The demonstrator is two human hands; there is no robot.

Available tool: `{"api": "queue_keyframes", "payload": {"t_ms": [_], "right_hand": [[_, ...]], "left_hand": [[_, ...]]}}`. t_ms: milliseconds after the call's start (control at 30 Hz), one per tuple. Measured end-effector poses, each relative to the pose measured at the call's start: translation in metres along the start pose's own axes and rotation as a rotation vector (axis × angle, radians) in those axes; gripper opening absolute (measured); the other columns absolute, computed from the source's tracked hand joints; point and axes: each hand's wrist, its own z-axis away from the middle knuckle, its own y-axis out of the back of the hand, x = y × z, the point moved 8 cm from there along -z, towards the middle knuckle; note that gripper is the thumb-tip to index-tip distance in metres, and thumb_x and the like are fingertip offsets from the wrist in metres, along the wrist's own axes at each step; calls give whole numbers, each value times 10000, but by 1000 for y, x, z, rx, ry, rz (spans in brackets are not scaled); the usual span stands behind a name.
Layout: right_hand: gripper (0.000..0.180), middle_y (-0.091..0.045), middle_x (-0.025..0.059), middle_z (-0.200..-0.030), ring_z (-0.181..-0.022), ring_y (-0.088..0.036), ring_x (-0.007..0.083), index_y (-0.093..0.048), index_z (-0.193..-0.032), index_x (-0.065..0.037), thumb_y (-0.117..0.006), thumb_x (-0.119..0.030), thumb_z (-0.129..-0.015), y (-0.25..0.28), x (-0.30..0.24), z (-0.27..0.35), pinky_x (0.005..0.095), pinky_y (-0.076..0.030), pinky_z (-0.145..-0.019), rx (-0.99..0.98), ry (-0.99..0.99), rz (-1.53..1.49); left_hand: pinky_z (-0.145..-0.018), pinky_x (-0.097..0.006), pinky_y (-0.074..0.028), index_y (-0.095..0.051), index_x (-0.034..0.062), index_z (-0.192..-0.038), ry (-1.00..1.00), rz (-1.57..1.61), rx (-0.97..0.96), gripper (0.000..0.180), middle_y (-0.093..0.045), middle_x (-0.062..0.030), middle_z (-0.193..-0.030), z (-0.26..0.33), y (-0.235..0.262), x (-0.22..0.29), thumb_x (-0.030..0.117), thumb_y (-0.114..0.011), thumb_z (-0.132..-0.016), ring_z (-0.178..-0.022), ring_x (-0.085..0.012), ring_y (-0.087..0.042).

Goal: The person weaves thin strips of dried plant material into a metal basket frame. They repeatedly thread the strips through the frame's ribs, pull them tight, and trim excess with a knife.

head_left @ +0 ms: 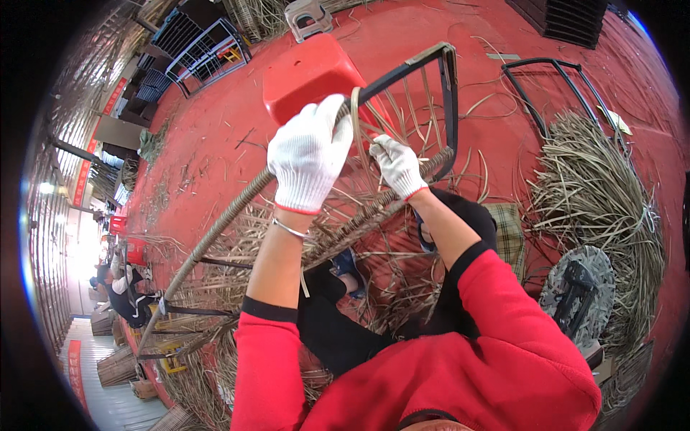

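1. Centrally, toward 11 o'clock, the gloved left hand (pixel 309 154) is closed, its fingers curled over the upper rail of a black metal chair-like frame (pixel 451 108).
2. Between 1 and 2 o'clock, the gloved right hand (pixel 397 165) is nearly closed, fingertips pinched together, apparently on a thin weaving strand; the exact grip is partly hidden.
3. Between the hands, a pale flat strip (pixel 356 118) loops over the rail, just beside the left fingers.
4. From the left hand toward 8 o'clock, the wrapped rail (pixel 223 223) shows close-set coils; this stretch appears done. A second coiled rail (pixel 359 215) crosses the centre.
5. Toward 12 to 1 o'clock, the bare bar (pixel 395 74) remains uncovered; as judged from this view, that stretch and the corner are left, with loose strands trailing inside.
6. Farther out: a red plastic stool (pixel 313 75) near 12 o'clock, a bare metal frame (pixel 532 97) at 2, a bundle of dried strips (pixel 604 187) at 3, and a co-worker (pixel 129 287) between 8 and 9.
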Motion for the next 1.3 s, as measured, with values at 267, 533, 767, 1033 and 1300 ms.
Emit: {"api": "queue_keyframes", "payload": {"t_ms": [267,533,767,1033,1300], "right_hand": [[169,-712,177,-961,-941,-688,361,-687,-1019,-79,-574,-167,-929,-32,79,4,420,-535,-812,-816,-33,623],[266,-658,78,-727,-655,-564,234,-751,-1068,-76,-639,-261,-914,-55,153,16,418,-487,-636,-1508,-440,1031],[364,-711,127,-1074,-933,-662,304,-733,-1192,-89,-632,-285,-903,-53,132,5,457,-528,-809,-1540,-386,1255],[421,-722,168,-1223,-1065,-702,341,-727,-1222,-103,-638,-339,-885,-70,142,-20,460,-541,-898,-1421,-482,1217],[186,-736,92,-983,-948,-703,289,-744,-1007,-130,-629,-267,-953,-9,-32,-16,424,-552,-825,-343,480,595]], "left_hand": [[-999,-402,-483,-705,154,-1235,-68,7,226,402,-688,-56,-1183,117,-21,15,138,-769,-838,-1103,-269,-657],[-853,-377,-567,-738,113,-1154,472,463,-144,242,-752,-109,-1060,183,-163,-30,229,-704,-945,-946,-294,-728],[-840,-398,-549,-778,107,-1060,483,580,-252,277,-751,-123,-1033,170,-197,-34,332,-700,-917,-958,-326,-712],[-791,-448,-543,-772,80,-1014,504,493,-328,304,-733,-192,-922,150,-214,-58,348,-658,-928,-887,-383,-705],[-770,-463,-523,-734,64,-901,422,420,-350,297,-701,-181,-876,136,-230,-86,345,-643,-936,-853,-383,-680]]}}
